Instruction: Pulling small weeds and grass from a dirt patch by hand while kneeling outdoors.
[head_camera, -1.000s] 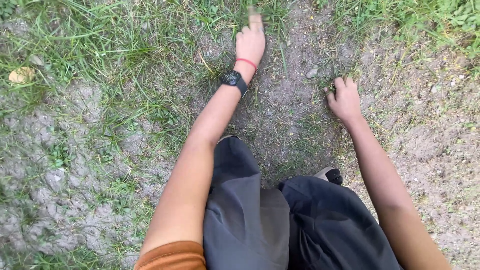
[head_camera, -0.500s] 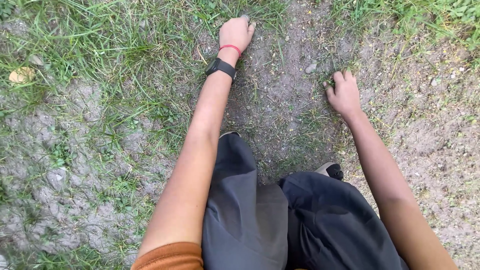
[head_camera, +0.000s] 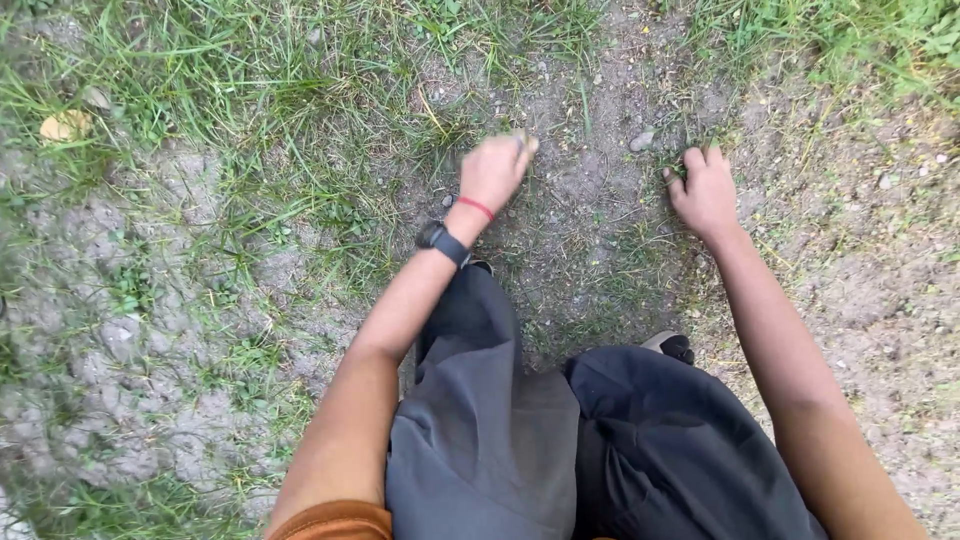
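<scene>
The grass (head_camera: 690, 160) under the right hand (head_camera: 708, 192) is a short, thin tuft rooted in dry dirt (head_camera: 590, 230). It should be light and limp, and likely to tear if taken by the tips; the better hold is low, at the base, where the blades bunch by the soil. The right hand rests on the ground with fingers curled into that tuft, gripping or pressing it. The left hand (head_camera: 493, 170) is closed into a loose fist just above the dirt, near a sparser patch; something small may sit between its fingertips, but it is too blurred to tell. A small stone (head_camera: 641, 141) lies between the two hands. Thicker, longer grass grows to the left and along the top. A dry leaf (head_camera: 62, 126) lies far left.
</scene>
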